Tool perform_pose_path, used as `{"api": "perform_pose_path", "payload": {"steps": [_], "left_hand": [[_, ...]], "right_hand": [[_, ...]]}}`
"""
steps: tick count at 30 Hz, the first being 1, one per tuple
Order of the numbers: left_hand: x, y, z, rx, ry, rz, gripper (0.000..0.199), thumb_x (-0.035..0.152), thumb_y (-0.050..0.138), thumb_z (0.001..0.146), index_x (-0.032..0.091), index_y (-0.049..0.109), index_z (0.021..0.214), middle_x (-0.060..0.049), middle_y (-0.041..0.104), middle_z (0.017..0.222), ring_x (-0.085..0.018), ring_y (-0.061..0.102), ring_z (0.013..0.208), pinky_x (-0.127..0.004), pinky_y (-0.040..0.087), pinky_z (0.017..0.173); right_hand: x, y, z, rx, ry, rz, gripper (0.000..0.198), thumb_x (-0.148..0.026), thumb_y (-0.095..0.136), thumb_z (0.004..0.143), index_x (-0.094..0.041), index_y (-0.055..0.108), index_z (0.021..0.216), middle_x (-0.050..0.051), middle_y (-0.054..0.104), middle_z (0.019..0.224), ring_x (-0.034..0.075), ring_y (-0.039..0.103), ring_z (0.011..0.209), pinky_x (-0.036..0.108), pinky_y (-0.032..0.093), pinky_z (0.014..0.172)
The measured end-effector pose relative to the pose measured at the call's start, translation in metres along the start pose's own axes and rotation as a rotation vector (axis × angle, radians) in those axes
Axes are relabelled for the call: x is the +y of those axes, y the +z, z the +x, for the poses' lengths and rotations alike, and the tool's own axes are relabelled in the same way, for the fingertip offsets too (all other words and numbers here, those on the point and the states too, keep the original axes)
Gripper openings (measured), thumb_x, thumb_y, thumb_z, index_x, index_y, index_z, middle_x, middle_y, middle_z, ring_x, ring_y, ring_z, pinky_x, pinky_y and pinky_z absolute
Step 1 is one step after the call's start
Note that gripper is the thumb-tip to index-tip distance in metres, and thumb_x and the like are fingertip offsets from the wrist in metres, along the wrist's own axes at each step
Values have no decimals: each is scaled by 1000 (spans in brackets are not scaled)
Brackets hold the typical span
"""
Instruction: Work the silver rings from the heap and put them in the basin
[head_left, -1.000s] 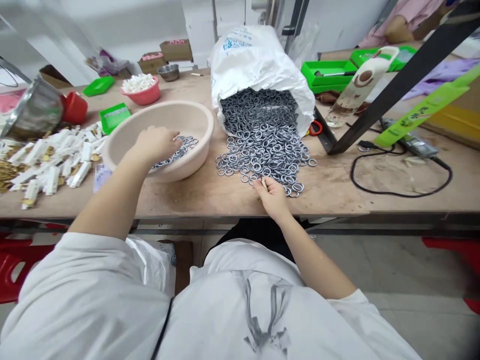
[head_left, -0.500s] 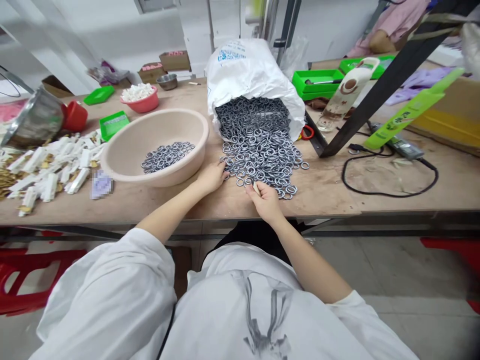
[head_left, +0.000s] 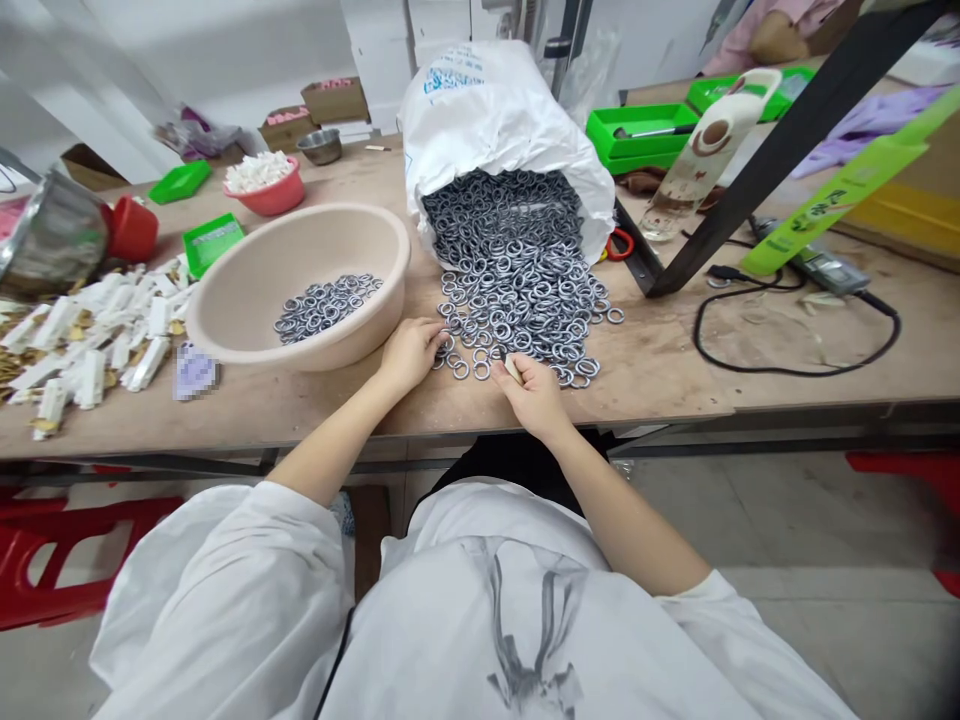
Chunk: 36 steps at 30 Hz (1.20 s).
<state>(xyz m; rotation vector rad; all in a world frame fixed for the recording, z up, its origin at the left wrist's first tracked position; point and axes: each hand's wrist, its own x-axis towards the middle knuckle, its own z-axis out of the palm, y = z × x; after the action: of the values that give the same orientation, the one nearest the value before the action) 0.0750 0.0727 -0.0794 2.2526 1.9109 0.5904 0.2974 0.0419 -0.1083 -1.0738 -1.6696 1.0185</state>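
Loose grey metal rings [head_left: 517, 300] spill from the mouth of a white sack [head_left: 480, 120] onto the wooden table. At the pile's left front edge is my left hand [head_left: 411, 352], fingers curled together against several rings; what lies under the fingertips is hidden. My right hand [head_left: 536, 398] is closed around a small pale-handled tool [head_left: 514, 369], its dark tip pointing at rings on the front edge of the pile. Left of the sack stands a wide beige basin [head_left: 240, 280] with a heap of rings [head_left: 326, 308] in it.
White plastic pieces [head_left: 90, 350] and a metal bowl [head_left: 56, 235] are on the left. A slanting dark metal bar [head_left: 750, 190], a bottle [head_left: 705, 150], green trays [head_left: 637, 150] and a black cable [head_left: 795, 372] occupy the right. A person's arm [head_left: 780, 38] shows at the back right.
My left hand has drawn slightly left, towards the basin, and some rings at the front edge are spread differently. The dark tip of the tool in my right hand now shows. The view has shifted slightly.
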Motion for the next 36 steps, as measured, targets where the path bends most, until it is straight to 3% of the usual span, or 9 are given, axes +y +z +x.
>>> {"api": "perform_pose_path", "payload": {"steps": [5, 9, 14, 18, 22, 25, 29, 32, 36], "left_hand": [[-6, 5, -2, -11, -1, 39, 36, 37, 52, 95, 20, 76, 116, -10, 71, 108, -26, 59, 101, -39, 46, 93], [0, 5, -9, 29, -5, -44, 36, 38, 51, 95, 22, 75, 118, -10, 71, 113, -25, 59, 104, -39, 44, 97], [33, -3, -39, 31, 13, -449, 28, 44, 61, 90, 23, 79, 93, -7, 76, 91, -23, 65, 90, -34, 47, 89], [54, -7, -65, -38, -97, -881, 41, 54, 60, 89, 17, 74, 77, -6, 73, 77, -17, 64, 75, -27, 47, 76], [64, -9, -79, -156, -257, -1300, 50, 63, 62, 83, 14, 69, 77, -7, 69, 74, -14, 61, 69, -25, 48, 68], [72, -11, -84, -310, -383, -1517, 50, 64, 70, 76, 14, 64, 77, -4, 63, 68, -11, 54, 59, -21, 45, 56], [81, -15, -88, -406, -479, -1684, 45, 54, 81, 70, 16, 59, 81, 4, 49, 60, -6, 42, 50, -18, 40, 48], [85, -14, -91, -341, -509, -1697, 42, 50, 80, 72, 16, 58, 83, 5, 48, 59, -5, 41, 49, -17, 40, 47], [89, -11, -95, -306, -522, -1682, 48, 59, 76, 73, 17, 55, 77, 4, 48, 56, -7, 41, 48, -18, 38, 43]], "right_hand": [[-2, 0, 0, -24, -9, -35, 37, -44, 57, 89, -21, 44, 63, -5, 39, 59, 11, 35, 58, 28, 24, 56], [-2, 1, 2, -33, 0, -39, 32, -43, 58, 89, -20, 55, 67, -3, 47, 61, 12, 43, 60, 28, 30, 59], [-9, 5, 4, 12, -119, 76, 25, -43, 61, 90, -21, 70, 99, 5, 68, 94, 20, 61, 90, 32, 44, 82], [-21, 8, 0, -47, -141, 102, 31, -48, 63, 89, -21, 68, 78, 2, 61, 76, 17, 56, 78, 31, 44, 76], [-31, 10, -6, -141, -83, 297, 34, -52, 62, 90, -20, 67, 78, 0, 60, 73, 16, 57, 72, 31, 46, 73], [-34, 9, -10, -146, -136, 286, 35, -51, 63, 90, -20, 68, 75, 1, 60, 71, 16, 56, 73, 32, 46, 74], [-33, 6, -12, -181, -176, 236, 38, -54, 63, 89, -20, 72, 76, 3, 59, 77, 16, 55, 75, 32, 46, 74], [-31, 6, -15, -214, -222, 265, 35, -53, 63, 89, -20, 74, 88, 4, 61, 83, 17, 57, 80, 34, 46, 77], [-31, 13, -20, -114, -221, 249, 28, -44, 73, 81, -21, 70, 95, 3, 64, 86, 17, 58, 81, 33, 47, 77]]}}
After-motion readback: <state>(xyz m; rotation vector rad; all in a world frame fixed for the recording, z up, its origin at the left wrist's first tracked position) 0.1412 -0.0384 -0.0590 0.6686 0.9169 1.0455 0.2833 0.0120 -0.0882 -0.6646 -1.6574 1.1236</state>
